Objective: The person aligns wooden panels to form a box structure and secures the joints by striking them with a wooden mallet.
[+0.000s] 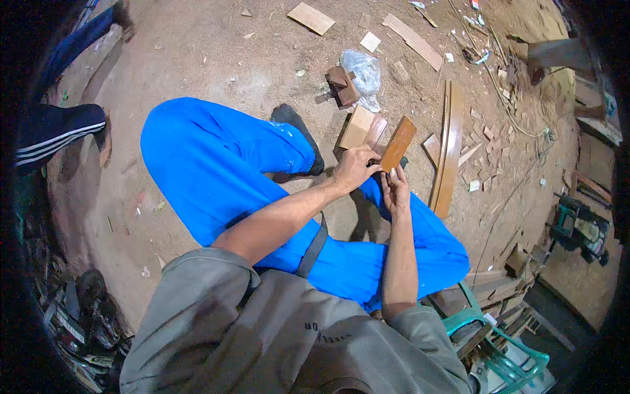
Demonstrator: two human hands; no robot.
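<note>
A varnished orange-brown wooden block (399, 141) tilts up between my hands, over my lower right leg. My right hand (396, 192) has its fingers closed at the block's near end. Pinched together beside that same end are the fingers of my left hand (356, 167); whatever they hold is too small to make out. Just beyond my left hand is a pale wooden block (356, 126), with a pinkish, shiny flat piece (376, 130) beside it.
Farther out lie a dark brown wooden piece (342, 87) and a clear plastic bag (362, 71). Long varnished boards (449, 144) rest to the right, near scattered scraps. Another person's leg (62, 138) shows at left. A green plastic chair (525, 364) stands at lower right.
</note>
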